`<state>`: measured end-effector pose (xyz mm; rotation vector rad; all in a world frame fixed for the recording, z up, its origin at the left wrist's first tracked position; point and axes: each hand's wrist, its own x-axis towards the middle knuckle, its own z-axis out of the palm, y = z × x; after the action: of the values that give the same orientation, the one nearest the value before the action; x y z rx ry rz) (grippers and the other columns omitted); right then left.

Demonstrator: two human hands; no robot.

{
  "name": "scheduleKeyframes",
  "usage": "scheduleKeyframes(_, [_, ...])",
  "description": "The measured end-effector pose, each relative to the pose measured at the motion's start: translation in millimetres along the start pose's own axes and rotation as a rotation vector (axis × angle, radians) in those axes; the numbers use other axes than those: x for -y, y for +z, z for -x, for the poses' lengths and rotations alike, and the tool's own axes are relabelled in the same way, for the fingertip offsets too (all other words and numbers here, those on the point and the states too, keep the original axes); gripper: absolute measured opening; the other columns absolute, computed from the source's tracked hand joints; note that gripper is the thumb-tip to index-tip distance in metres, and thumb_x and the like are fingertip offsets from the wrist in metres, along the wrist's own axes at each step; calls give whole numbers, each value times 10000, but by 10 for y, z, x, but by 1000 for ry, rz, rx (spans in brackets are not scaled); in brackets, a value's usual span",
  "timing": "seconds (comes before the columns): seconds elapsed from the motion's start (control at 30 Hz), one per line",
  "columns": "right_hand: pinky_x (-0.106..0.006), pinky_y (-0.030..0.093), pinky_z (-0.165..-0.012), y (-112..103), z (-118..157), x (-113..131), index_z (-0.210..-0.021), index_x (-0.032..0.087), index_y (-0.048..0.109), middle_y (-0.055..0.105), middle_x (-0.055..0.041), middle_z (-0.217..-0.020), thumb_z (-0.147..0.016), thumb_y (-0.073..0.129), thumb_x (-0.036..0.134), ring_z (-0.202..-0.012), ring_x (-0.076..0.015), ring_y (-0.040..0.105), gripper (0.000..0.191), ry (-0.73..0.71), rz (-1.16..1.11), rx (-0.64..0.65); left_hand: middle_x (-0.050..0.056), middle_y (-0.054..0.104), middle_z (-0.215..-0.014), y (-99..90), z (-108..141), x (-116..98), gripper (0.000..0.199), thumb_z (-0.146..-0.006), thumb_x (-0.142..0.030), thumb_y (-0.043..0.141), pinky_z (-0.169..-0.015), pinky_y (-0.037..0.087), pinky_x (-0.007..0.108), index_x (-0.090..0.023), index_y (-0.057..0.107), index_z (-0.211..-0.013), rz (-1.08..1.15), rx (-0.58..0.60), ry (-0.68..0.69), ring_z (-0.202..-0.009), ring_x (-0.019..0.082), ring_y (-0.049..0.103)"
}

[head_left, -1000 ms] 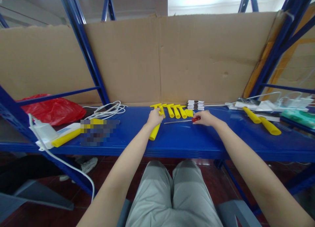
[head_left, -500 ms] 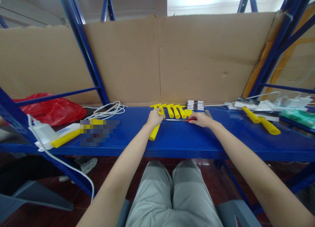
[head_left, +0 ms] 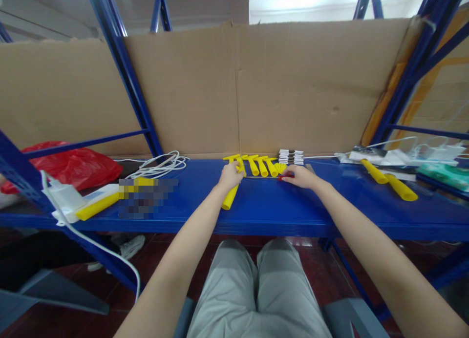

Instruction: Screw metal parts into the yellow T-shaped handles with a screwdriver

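Note:
My left hand [head_left: 230, 176] is closed around a yellow T-shaped piece [head_left: 230, 197], whose tube end points down toward the table's front edge. A thin metal rod [head_left: 260, 177] runs from that piece to my right hand [head_left: 298, 176]. Pinched in my right fingers is the red end [head_left: 283, 178] of the rod, partly hidden by them. Behind my hands several yellow T-shaped pieces [head_left: 262, 168] lie in a row. Beside them are small yellow parts [head_left: 280, 168] and a stack of white and dark pieces [head_left: 291, 156].
The blue table [head_left: 271, 206] backs onto cardboard [head_left: 293, 89]. At left lie a red bag [head_left: 69, 164], coiled white cable [head_left: 164, 164] and a power strip [head_left: 91, 196]. Two yellow tubes [head_left: 401, 187] and a green packet [head_left: 445, 176] sit at right.
My right hand has shifted very slightly, with the red end. My left hand has stayed in place. The red bag at far left has moved a little left and changed shape.

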<state>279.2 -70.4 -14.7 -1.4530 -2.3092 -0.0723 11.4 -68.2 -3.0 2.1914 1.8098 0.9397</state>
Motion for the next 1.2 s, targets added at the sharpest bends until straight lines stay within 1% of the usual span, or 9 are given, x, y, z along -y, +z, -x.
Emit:
scheduleKeyframes(0.23, [-305, 502, -772, -27, 8, 28, -862, 162, 699, 726, -106, -938, -831, 596, 249, -858, -222, 660, 138, 7, 19, -4, 68, 719, -772, 0, 12, -7, 196, -812, -150, 564, -621, 491, 211, -132, 618, -999, 17, 1, -12, -640, 162, 691])
scheduleKeyframes(0.43, [-299, 507, -780, -37, 7, 23, -866, 176, 707, 732, -89, -939, -822, 606, 222, -857, -212, 667, 119, 10, 4, 5, 82, 723, -816, -6, 11, -13, 209, -812, -145, 564, -627, 496, 215, -122, 612, -1014, 8, 9, -14, -646, 163, 696])
scheduleKeyframes(0.8, [-312, 507, -787, -35, 7, -2, -877, 181, 714, 730, -95, -942, -829, 595, 256, -869, -221, 662, 149, -10, 16, -17, 95, 729, -837, -8, 10, -8, 211, -814, -151, 557, -642, 505, 228, -124, 613, -1015, 22, 13, -14, -643, 166, 696])
scheduleKeyframes(0.87, [-318, 504, -806, -31, 9, -9, -886, 181, 712, 727, -97, -961, -825, 596, 253, -897, -226, 659, 149, -6, 16, -33, 89, 728, -829, -8, 11, -8, 209, -813, -150, 558, -647, 505, 228, -126, 616, -1012, 21, 12, -10, -648, 166, 697])
scheduleKeyframes(0.97, [-327, 494, -845, -19, 5, -8, -905, 183, 704, 719, -97, -1002, -818, 596, 234, -951, -230, 651, 147, -10, 2, -90, 85, 726, -810, -5, 11, -5, 206, -813, -150, 557, -652, 505, 228, -123, 622, -1006, 14, 6, 3, -656, 170, 698])
scheduleKeyframes(1.1, [-333, 482, -863, -18, -62, 101, -919, 168, 689, 713, -106, -1011, -825, 547, 171, -963, -225, 647, 170, -35, -34, -175, 88, 725, -809, 8, 0, 5, 218, -811, -154, 560, -628, 501, 229, -122, 618, -1019, 25, 9, -1, -642, 173, 696])
scheduleKeyframes(1.2, [-324, 476, -834, -28, -178, 308, -906, 172, 683, 714, -99, -976, -825, 523, 147, -927, -220, 649, 181, -121, -41, -185, 81, 724, -794, 18, -10, 11, 208, -805, -145, 565, -650, 505, 232, -129, 620, -1006, 30, 11, -2, -662, 174, 699])
